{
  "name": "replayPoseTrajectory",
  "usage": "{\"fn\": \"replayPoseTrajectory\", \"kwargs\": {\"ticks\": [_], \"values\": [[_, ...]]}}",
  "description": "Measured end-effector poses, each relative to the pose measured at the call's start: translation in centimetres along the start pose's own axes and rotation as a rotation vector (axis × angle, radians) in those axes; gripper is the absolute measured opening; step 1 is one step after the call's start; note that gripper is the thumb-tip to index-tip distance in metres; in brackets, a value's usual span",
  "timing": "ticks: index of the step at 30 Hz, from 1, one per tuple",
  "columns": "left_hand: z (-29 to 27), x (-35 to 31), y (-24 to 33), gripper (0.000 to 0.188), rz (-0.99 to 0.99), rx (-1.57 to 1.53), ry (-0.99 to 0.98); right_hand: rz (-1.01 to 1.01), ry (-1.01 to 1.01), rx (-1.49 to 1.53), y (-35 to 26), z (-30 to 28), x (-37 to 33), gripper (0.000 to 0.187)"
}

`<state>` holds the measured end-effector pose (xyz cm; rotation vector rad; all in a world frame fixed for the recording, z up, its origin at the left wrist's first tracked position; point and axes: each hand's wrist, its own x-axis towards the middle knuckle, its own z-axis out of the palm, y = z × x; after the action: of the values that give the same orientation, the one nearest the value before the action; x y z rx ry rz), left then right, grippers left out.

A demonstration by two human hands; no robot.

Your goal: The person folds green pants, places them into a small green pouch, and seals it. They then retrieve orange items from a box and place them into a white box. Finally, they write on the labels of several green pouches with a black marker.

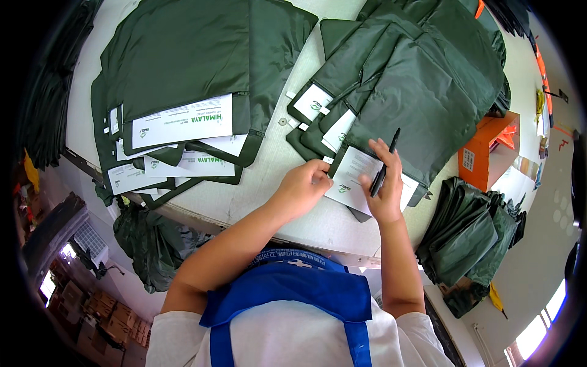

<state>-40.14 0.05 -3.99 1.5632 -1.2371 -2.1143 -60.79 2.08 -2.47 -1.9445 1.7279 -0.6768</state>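
My right hand (386,186) holds a black marker (379,179) between its fingers, slanting upward over a white printed card (354,177). The card sits partly in the opening of a dark green fabric bag (422,110), at the near end of the right pile. At the card's left edge my left hand (304,188) is closed, thumb and finger pinching the near corner of the same bag. Under it, more bags show white cards (312,102) poking from their openings. A second pile of green bags (189,67) lies to the left, with printed cards (183,120) along its near side.
An orange box (487,150) with orange material inside stands at the table's right. Folded dark green fabric (468,229) hangs over the right edge, and more green fabric (150,244) hangs below the front left edge. Dark stacked fabric (46,98) is at far left.
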Motion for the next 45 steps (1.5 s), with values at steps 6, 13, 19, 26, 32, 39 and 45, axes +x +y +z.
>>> {"fn": "replayPoseTrajectory", "kwargs": {"ticks": [6,13,19,26,32,39,45], "values": [[-0.7,0.0,3.0,0.026,0.082,0.272,-0.055,-0.113,-0.156,-0.24,-2.1,0.3,-1.7,0.089],[-1.5,2.1,2.1,0.031,0.453,0.261,0.31,-0.018,-0.229,-0.26,-2.4,-0.2,-2.3,0.096],[-2.7,4.4,3.9,0.034,0.329,0.281,0.321,0.042,-0.243,-0.319,-2.0,-0.6,-2.0,0.102],[-2.3,5.0,5.1,0.019,0.216,0.218,0.049,-0.118,-0.024,-0.158,-0.6,0.0,-3.8,0.065],[-1.6,4.3,5.5,0.019,-0.016,-0.126,-0.232,0.126,0.272,0.167,-1.4,-2.1,-2.2,0.038],[-0.6,5.3,6.4,0.04,-0.19,-0.299,-0.502,0.134,0.1,0.241,-1.7,-2.4,-1.8,0.044],[3.1,7.9,6.5,0.043,-0.16,-0.174,-0.465,-0.01,0.27,0.579,0.3,-0.9,-4.1,0.05]]}}
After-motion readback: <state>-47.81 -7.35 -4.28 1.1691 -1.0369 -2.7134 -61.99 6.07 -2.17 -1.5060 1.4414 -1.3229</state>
